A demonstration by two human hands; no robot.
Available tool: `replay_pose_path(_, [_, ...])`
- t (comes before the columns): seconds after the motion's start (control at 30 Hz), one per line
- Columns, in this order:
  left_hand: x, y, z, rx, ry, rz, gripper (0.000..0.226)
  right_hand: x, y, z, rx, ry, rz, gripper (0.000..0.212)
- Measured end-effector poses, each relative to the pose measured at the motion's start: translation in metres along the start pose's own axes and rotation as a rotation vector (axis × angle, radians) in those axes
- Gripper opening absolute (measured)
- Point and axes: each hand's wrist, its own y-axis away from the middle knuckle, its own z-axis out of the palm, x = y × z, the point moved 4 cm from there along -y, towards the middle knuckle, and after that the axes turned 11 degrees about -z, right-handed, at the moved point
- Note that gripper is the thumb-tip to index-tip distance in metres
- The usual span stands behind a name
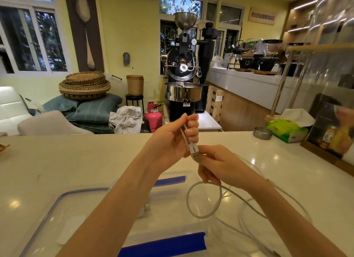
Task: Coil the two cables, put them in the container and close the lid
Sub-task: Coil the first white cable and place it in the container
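Note:
My left hand [173, 136] grips a white cable [206, 201] near its USB plug [195, 155], held up above the counter. Just below it, my right hand [220, 165] pinches the same cable. A loop of it hangs under my right hand, and the rest trails off to the right across the counter. A clear plastic container [172, 186] with blue clips stands under my arms. Its clear lid [63, 214] lies flat to the left. A small white object shows inside the container behind my left forearm; whether it is the second cable I cannot tell.
The white counter [76, 157] stretches across the view. At the back right stand a small metal dish [262, 132], a green tissue pack [287, 130] and a wooden framed stand [329, 126]. A coffee roaster and baskets stand beyond the counter.

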Motion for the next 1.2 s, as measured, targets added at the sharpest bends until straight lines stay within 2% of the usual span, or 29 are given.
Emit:
replay_pose_path(0.1, [0.001,-0.007,0.001,0.059,-0.055,0.059,0.037,-0.006,0.004,0.007,-0.054,0.11,0.02,0.013])
replay_pose_path(0.23, [0.015,-0.01,0.0,0.119,-0.169,0.155,0.037,-0.009,0.014,0.012,-0.127,-0.135,0.078,0.014])
replay_pose_path(0.3, [0.022,-0.008,-0.002,0.184,-0.268,0.208,0.036,-0.01,0.018,0.01,-0.144,-0.157,0.102,0.015])
replay_pose_path(0.4, [0.016,-0.006,-0.003,0.239,-0.455,0.208,0.034,-0.014,0.022,0.01,-0.164,0.075,0.102,0.018])
replay_pose_path(0.57, [-0.006,-0.004,-0.005,0.337,-1.03,0.238,0.036,-0.035,0.022,0.005,-0.145,0.61,-0.122,0.026])
replay_pose_path(0.7, [-0.022,0.001,-0.008,0.339,-1.179,0.221,0.042,-0.045,0.02,-0.012,-0.046,0.657,-0.276,0.019])
replay_pose_path(0.87, [-0.042,0.007,-0.004,0.081,-1.058,-0.103,0.057,-0.041,0.015,-0.042,0.051,0.612,-0.403,0.012])
replay_pose_path(1.0, [-0.04,0.015,-0.006,-0.082,-0.808,-0.362,0.054,-0.031,0.014,-0.047,0.126,0.371,-0.425,0.022])
replay_pose_path(1.1, [-0.034,0.02,-0.01,-0.216,-0.611,-0.43,0.045,-0.018,0.012,-0.045,0.18,0.235,-0.39,0.021])
replay_pose_path(1.2, [-0.031,0.019,-0.006,-0.261,-0.392,-0.4,0.039,-0.002,0.007,-0.032,0.216,0.184,-0.35,0.018])
